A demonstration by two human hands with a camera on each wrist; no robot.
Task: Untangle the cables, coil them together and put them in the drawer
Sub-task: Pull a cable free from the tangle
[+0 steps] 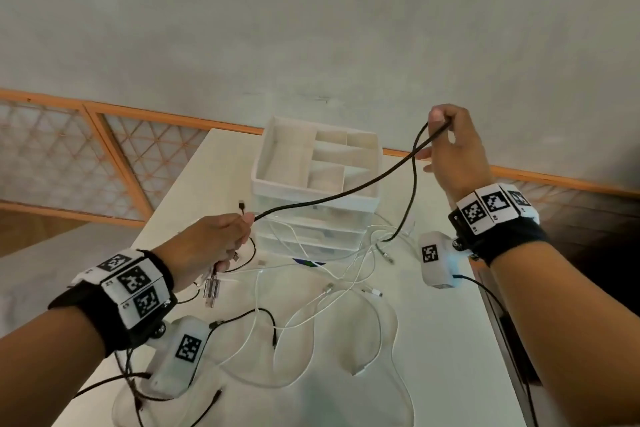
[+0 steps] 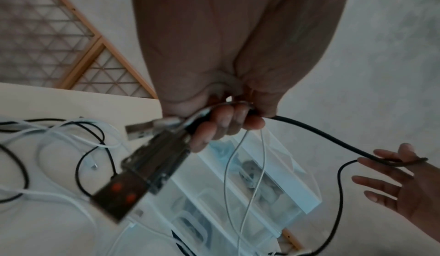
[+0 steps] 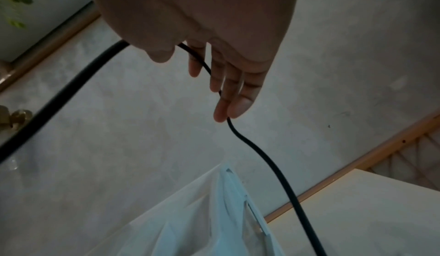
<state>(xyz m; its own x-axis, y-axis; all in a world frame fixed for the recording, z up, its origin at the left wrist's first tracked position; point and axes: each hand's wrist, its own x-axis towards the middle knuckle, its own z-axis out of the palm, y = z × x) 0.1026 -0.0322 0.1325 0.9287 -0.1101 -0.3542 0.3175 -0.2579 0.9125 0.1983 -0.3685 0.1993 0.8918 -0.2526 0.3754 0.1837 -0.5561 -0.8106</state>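
A thick black cable (image 1: 332,198) stretches in the air between my two hands above the table. My left hand (image 1: 214,243) grips one end of it along with several other cable ends, among them a clear-bodied plug (image 1: 211,288) that hangs below the fist. My right hand (image 1: 450,146) is raised behind the drawer unit and pinches the cable between thumb and forefinger, its other fingers straight (image 3: 228,90). From there the cable (image 3: 262,156) drops to the table. Loose white cables (image 1: 332,288) lie tangled on the tabletop. The translucent drawer unit (image 1: 311,236) has its drawers closed.
A white divided tray (image 1: 263,156) tops the drawer unit. Thin black cables (image 1: 263,312) trail across the near left of the white table (image 1: 450,340), whose right edge runs close to my right forearm. An orange-framed lattice panel (image 1: 69,156) stands behind the table.
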